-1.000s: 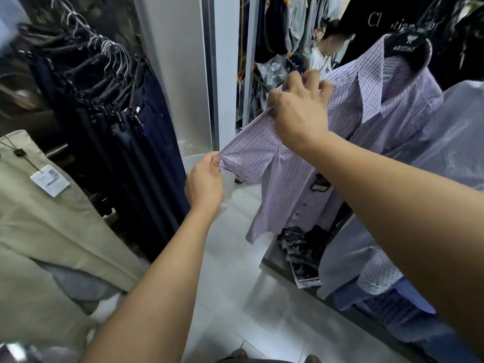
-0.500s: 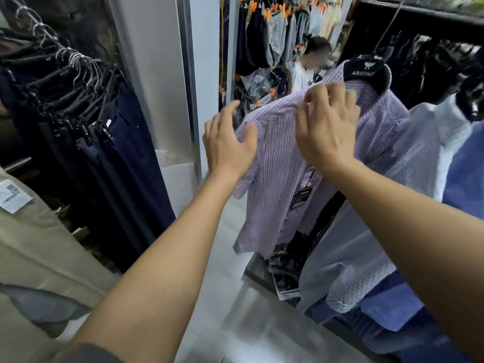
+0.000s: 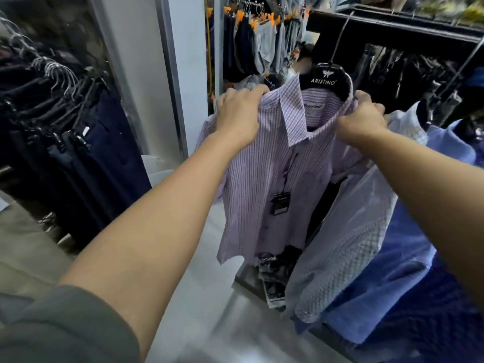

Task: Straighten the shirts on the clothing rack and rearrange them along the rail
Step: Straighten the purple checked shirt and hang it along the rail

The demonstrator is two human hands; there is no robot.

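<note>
While the left hand (image 3: 237,113) gripped one shoulder of the purple striped shirt (image 3: 275,184) and the right hand (image 3: 362,119) clutched the collar on the other side, the shirt hung on a black hanger (image 3: 326,79) from the rail (image 3: 379,30). An uneven tug could probably drag it off the hanger. No bins or boxes showed; the rail also carried a pale checked shirt (image 3: 353,244) and a blue shirt (image 3: 398,279) just beside it.

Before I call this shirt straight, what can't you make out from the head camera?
All head view:
1. Arms of the black hanger: covered by the lilac striped shirt.
2. Fingertips of the left hand and right hand: curled over the shirt, out of sight.
3. Swing tag print: too small, blurred.
4. Blue shirt: partly behind the right forearm, cut by the right edge.
</note>
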